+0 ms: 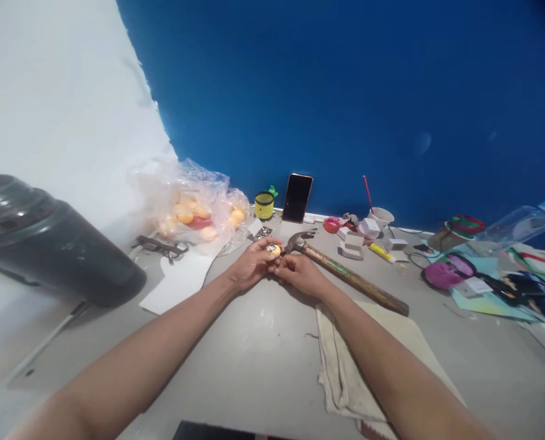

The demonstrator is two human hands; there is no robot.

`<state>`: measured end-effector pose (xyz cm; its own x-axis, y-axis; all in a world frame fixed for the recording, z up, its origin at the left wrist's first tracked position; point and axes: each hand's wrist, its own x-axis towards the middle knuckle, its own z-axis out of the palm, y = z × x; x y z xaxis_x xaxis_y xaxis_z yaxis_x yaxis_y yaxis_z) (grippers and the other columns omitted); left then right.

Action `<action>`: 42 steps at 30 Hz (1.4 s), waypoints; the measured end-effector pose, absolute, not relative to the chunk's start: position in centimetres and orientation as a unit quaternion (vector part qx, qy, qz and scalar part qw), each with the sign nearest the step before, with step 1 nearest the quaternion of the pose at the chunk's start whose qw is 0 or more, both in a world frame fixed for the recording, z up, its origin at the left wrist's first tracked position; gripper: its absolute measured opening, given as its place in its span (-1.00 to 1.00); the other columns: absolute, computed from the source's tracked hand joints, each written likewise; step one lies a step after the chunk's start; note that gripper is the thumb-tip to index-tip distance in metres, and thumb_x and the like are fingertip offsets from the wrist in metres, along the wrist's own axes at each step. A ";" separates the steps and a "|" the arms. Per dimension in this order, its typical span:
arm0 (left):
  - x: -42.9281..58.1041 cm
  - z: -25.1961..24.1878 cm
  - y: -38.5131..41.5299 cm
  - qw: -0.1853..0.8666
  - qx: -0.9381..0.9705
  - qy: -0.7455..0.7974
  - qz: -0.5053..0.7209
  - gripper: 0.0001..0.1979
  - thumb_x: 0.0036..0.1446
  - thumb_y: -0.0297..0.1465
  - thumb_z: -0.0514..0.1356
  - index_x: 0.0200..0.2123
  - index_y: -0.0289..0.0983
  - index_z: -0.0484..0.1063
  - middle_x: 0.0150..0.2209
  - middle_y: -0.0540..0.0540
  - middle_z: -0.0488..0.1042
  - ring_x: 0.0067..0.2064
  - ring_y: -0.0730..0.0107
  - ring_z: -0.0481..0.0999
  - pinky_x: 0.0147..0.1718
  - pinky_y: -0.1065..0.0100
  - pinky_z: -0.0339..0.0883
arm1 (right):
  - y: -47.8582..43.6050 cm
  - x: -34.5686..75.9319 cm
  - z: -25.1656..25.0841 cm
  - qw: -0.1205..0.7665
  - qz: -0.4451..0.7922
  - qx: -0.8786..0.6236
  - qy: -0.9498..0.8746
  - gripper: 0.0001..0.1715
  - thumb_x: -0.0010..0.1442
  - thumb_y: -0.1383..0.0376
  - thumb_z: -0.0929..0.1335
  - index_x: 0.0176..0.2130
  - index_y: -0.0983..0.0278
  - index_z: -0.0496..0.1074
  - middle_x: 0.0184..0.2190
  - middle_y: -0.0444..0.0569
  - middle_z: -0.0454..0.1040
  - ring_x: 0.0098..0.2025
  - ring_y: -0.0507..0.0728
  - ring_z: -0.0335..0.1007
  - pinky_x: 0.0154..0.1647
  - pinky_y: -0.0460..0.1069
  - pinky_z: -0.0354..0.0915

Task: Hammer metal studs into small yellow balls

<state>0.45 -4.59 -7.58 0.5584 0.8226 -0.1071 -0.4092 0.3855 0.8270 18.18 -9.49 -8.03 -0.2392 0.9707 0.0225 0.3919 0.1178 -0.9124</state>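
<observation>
Left hand (pixel 253 263): thumb and fingers pinch a small yellow ball (pixel 274 250) with dark markings on it. Ball sits at the fingertips of this hand, on the side toward the right hand (pixel 303 275), raised above the table (pixel 249 360). Right hand: fingers curled in, tips close beneath the ball and beside the left fingertips; cannot tell whether they grip anything or touch the ball.

Just beyond the right hand, a hammer (pixel 351 275): claw head past the knuckles, wooden handle slanting away to the right and back toward the person. Folded pale cloth (pixel 403 333) under the right forearm.

Left of the left hand, near, a white sheet of paper (pixel 181 284). Beyond it, a clear plastic bag (pixel 201 183) with yellow-orange round things inside.

Straight ahead of both hands, a phone (pixel 297 197) propped upright, dark screen; a yellow cup (pixel 264 206) just to its left.

Farther to the right of the right hand: a yellow tube (pixel 380 252), a white cup (pixel 383 216) with a red stick, then a pink pouch (pixel 449 270). Well left of the left hand, a large dark bottle (pixel 75 244), tilted in view.
</observation>
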 end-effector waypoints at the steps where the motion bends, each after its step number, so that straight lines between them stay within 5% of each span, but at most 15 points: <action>1: 0.5 -7.5 -4.6 0.789 0.394 0.261 0.392 -0.65 -0.10 -0.51 0.39 -0.16 -0.33 0.51 -0.27 -0.08 0.56 -0.41 0.45 0.52 -0.47 0.43 0.36 | -9.5 18.2 -8.0 0.345 0.426 -0.510 -0.663 -0.67 0.24 0.13 0.45 -0.44 0.24 0.37 -0.51 -0.10 0.56 -0.50 0.02 0.37 -0.43 -0.09 0.20; 7: 0.2 -7.3 -4.5 0.786 0.418 0.253 0.379 -0.87 -0.08 -0.42 0.31 -0.41 -0.31 0.45 -0.43 -0.05 0.48 -0.54 0.48 0.40 -0.61 0.45 0.22 | -9.3 18.2 -8.2 0.343 0.461 -0.516 -0.635 -0.76 0.20 0.18 0.43 -0.42 0.25 0.40 -0.51 -0.11 0.54 -0.59 -0.01 0.31 -0.55 -0.11 0.19; 13: -0.4 -6.4 -4.5 0.726 0.425 0.330 0.428 -0.72 -0.02 -0.24 0.39 -0.46 -0.30 0.41 -0.57 0.01 0.41 -0.59 0.52 0.33 -0.63 0.47 0.15 | -9.4 18.3 -7.8 0.355 0.483 -0.506 -0.620 -0.75 0.20 0.19 0.44 -0.42 0.25 0.40 -0.53 -0.11 0.54 -0.61 -0.02 0.31 -0.62 -0.13 0.19; 20: -2.0 -4.1 -2.6 0.362 0.626 0.495 0.482 -0.86 -0.01 -0.37 0.30 -0.36 -0.29 0.61 -0.41 -0.09 0.62 -0.37 0.30 0.55 -0.34 0.32 0.39 | -9.4 18.2 -7.7 0.345 0.468 -0.518 -0.628 -0.77 0.22 0.24 0.45 -0.42 0.27 0.42 -0.55 -0.11 0.54 -0.63 -0.05 0.30 -0.62 -0.16 0.19; 26: -0.3 -3.0 0.8 0.115 0.830 0.496 0.228 -0.80 0.08 -0.46 0.21 -0.32 -0.21 0.67 -0.13 -0.19 0.68 -0.04 0.06 0.60 -0.05 0.25 0.37 | -9.2 18.3 -8.3 0.354 0.463 -0.509 -0.633 -0.73 0.22 0.19 0.46 -0.43 0.27 0.43 -0.54 -0.11 0.54 -0.61 -0.04 0.32 -0.64 -0.16 0.20; 34: 1.0 -3.1 2.8 0.106 0.853 0.493 0.136 -0.81 -0.11 -0.54 0.27 -0.67 -0.23 0.38 -0.56 -0.11 0.40 -0.35 0.19 0.43 -0.33 0.33 0.13 | -9.1 18.2 -8.6 0.366 0.460 -0.496 -0.639 -0.74 0.23 0.22 0.46 -0.44 0.26 0.43 -0.55 -0.12 0.54 -0.63 -0.05 0.31 -0.61 -0.15 0.22; 42: 0.5 -3.4 2.8 0.125 0.832 0.504 0.192 -0.80 -0.10 -0.50 0.28 -0.65 -0.22 0.35 -0.56 -0.06 0.31 -0.39 0.26 0.32 -0.34 0.32 0.02 | -8.9 18.2 -8.5 0.366 0.477 -0.486 -0.634 -0.74 0.22 0.21 0.46 -0.43 0.26 0.42 -0.54 -0.10 0.54 -0.60 -0.02 0.35 -0.60 -0.15 0.22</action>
